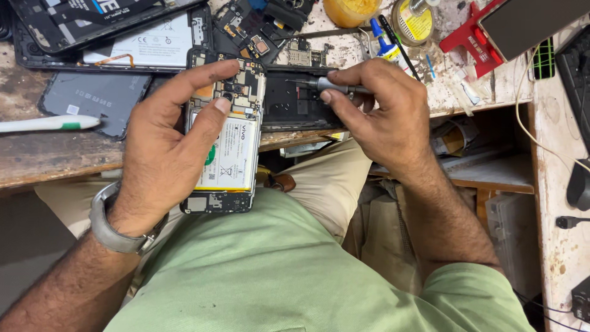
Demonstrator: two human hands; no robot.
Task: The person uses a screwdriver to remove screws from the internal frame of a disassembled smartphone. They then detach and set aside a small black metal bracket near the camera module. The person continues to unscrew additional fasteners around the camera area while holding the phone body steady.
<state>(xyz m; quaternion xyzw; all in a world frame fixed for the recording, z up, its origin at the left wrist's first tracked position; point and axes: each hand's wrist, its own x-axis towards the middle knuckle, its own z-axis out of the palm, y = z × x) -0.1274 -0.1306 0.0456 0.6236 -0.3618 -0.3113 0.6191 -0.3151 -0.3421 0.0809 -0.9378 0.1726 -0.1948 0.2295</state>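
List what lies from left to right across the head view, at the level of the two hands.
White pen → grey wristwatch → left hand → opened phone with its white battery → screwdriver → right hand → red holder → white cable.

Both hands raised, left [163, 144] gripping, right [381, 114] pinching.

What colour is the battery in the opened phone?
White, with a yellow bottom edge; the battery shows best in the head view.
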